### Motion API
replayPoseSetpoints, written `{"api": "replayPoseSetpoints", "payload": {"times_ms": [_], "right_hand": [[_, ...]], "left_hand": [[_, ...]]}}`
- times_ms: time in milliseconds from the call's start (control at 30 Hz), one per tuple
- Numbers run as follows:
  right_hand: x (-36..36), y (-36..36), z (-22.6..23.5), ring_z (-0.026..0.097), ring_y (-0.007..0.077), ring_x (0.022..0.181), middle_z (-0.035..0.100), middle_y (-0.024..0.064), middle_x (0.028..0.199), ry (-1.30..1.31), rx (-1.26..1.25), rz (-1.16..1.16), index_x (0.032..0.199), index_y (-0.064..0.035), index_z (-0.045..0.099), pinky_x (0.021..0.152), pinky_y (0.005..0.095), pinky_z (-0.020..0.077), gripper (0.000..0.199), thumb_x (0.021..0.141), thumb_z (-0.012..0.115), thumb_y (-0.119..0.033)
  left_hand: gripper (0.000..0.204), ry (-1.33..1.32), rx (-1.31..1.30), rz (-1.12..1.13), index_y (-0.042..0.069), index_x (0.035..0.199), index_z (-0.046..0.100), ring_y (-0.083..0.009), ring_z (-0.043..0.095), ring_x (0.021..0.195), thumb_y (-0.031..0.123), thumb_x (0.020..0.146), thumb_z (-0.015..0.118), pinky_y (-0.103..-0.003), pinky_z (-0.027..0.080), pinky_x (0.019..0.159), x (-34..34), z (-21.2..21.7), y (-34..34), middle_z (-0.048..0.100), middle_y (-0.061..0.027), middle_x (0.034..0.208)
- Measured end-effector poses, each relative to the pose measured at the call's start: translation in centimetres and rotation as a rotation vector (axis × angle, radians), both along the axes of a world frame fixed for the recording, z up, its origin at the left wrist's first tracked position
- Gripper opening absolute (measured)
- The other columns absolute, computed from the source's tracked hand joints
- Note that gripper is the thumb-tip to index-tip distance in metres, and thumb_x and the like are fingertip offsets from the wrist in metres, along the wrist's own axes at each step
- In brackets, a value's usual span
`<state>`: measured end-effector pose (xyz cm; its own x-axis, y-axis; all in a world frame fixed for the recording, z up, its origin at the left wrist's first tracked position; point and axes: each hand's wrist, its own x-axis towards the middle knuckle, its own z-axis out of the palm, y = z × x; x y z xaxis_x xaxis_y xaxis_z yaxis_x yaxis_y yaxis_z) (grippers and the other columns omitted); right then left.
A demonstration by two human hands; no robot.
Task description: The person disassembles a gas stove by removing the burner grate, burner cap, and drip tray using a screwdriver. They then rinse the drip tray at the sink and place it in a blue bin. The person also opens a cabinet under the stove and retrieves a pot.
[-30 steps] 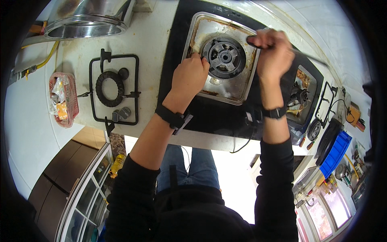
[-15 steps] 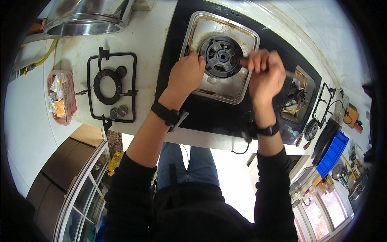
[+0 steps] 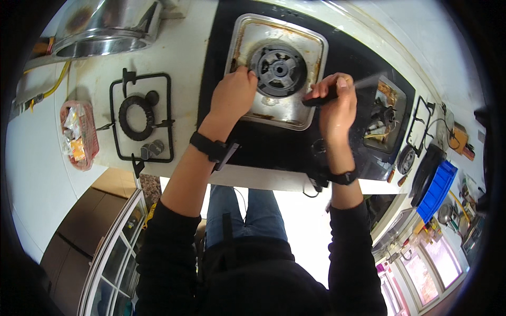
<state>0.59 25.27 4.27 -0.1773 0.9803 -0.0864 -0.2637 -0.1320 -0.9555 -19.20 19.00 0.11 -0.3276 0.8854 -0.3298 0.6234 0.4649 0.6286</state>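
At the left rim of the burner [image 3: 279,70], curled left hand [image 3: 233,95], grip hidden, indeterminate, right hand [image 3: 338,108] nearer the body than before, clenched around dark-handled tool [image 3: 319,99], shaft motion-blurred.

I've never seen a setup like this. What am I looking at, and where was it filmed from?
No robot here: this is a person at work with two bare hands. A wide fisheye camera worn on the head looks down, which is why straight edges bend. The left hand is at the edge of a round burner in a black cooktop. The right hand holds a dark-handled tool, its shaft blurred. On the pale counter lie a black pan support and a dark ring.
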Motion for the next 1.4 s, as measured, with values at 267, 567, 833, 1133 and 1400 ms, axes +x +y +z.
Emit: {"api": "replayPoseSetpoints", "payload": {"times_ms": [267, 567, 833, 1133, 1400], "right_hand": [[10.4, 5.9, -2.7, 0.065, 0.0358, 0.093, 0.062, 0.0174, 0.105, -1.550, 0.560, 0.097, 0.124, 0.0019, 0.059, 0.082, 0.0410, 0.0544, 0.033, 0.097, 0.062, -0.017], [6.8, 4.1, -1.9, 0.059, 0.0333, 0.108, 0.063, 0.0131, 0.107, -1.499, 0.803, -0.116, 0.117, -0.0029, 0.065, 0.091, 0.0464, 0.0480, 0.028, 0.095, 0.065, -0.019], [-0.7, 2.5, -4.1, 0.066, 0.0496, 0.099, 0.069, 0.0328, 0.097, -1.088, 0.040, 0.267, 0.108, 0.0060, 0.064, 0.086, 0.0516, 0.0521, 0.035, 0.103, 0.058, -0.028], [-0.4, 2.5, -4.7, 0.066, 0.0227, 0.058, 0.069, 0.0172, 0.080, -0.984, -0.057, 0.236, 0.112, 0.0071, 0.062, 0.057, 0.0371, 0.0514, 0.033, 0.105, 0.057, -0.025], [-0.4, 2.5, -4.7, 0.066, 0.0206, 0.058, 0.070, 0.0159, 0.080, -1.026, -0.014, 0.240, 0.111, 0.0044, 0.063, 0.056, 0.0357, 0.0506, 0.028, 0.104, 0.059, -0.022]], "left_hand": [[0.037, 0.028, 0.015, -0.017, -0.005, 0.098, 0.062, -0.0503, 0.065, 0.090, 0.028, 0.103, 0.046, -0.056, 0.052, 0.080, -0.1, -0.4, 0.1, 0.067, -0.0315, 0.091], [0.037, 0.094, 0.018, -0.074, -0.004, 0.095, 0.063, -0.0476, 0.069, 0.084, 0.028, 0.103, 0.047, -0.055, 0.056, 0.077, -0.4, -0.6, 0.2, 0.070, -0.0280, 0.087], [0.035, 0.134, 0.059, -0.058, -0.003, 0.094, 0.061, -0.0466, 0.070, 0.079, 0.027, 0.105, 0.046, -0.054, 0.057, 0.072, -0.1, -0.4, 0.7, 0.070, -0.0276, 0.082], [0.032, 0.129, 0.107, -0.023, -0.003, 0.092, 0.060, -0.0450, 0.069, 0.075, 0.022, 0.105, 0.047, -0.053, 0.057, 0.069, 0.7, -0.5, 0.4, 0.069, -0.0272, 0.081], [0.030, 0.086, 0.142, 0.006, -0.004, 0.093, 0.058, -0.0462, 0.069, 0.076, 0.021, 0.105, 0.047, -0.053, 0.056, 0.069, 0.8, -0.6, 0.3, 0.069, -0.0270, 0.079]]}}
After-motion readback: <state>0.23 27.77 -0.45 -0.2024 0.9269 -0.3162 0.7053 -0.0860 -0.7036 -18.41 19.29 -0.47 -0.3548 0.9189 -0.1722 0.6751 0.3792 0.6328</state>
